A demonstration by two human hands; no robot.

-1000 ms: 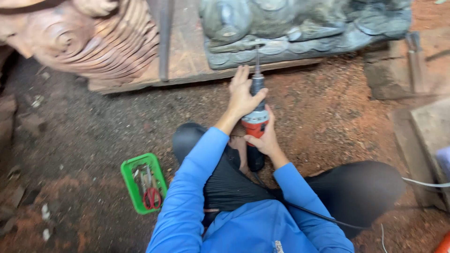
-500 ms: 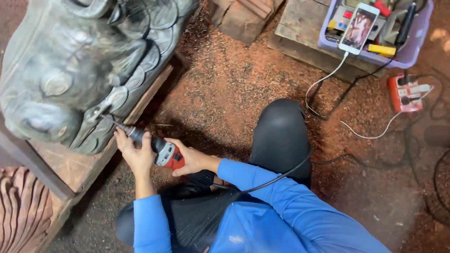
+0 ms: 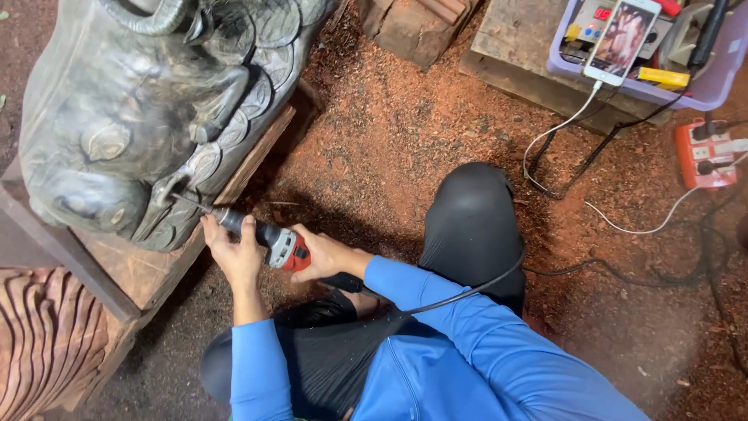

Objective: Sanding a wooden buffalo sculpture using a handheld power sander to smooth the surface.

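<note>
Here, a corded hand grinder [image 3: 269, 242] with a red-and-grey body lies low in the middle of the view, its thin bit pressed against the lower edge of a dark carved statue [image 3: 148, 109]; the left hand [image 3: 232, 249] is wrapped round the front barrel just behind the bit, and the right hand [image 3: 327, 256] is closed on the red rear end where the black cord [image 3: 467, 290] leaves it. By the look of it the tool is stiff and compact, light enough for the hands but likely to buzz and pull sideways, so a hold at both ends (front for steering, back for steadying) seems the sound one; the slim bit looks like the part that would snap if levered. The statue seems heavy and hard, resting on a wooden plank [image 3: 148, 269]; it would not shift under the tool's push. To the left of the plank stands a reddish ribbed carving [image 3: 47, 335]; reddish sawdust [image 3: 405, 132] covers the ground all about. The person crouches in blue sleeves with a black-clad knee [image 3: 471, 222] raised beside the cord. Well apart, at upper right, a phone [image 3: 619, 39] leans in a lilac tray [image 3: 721, 82] of tools, its white cable [image 3: 557, 132] trailing down; an orange power strip [image 3: 705, 156] lies just beside.
</note>
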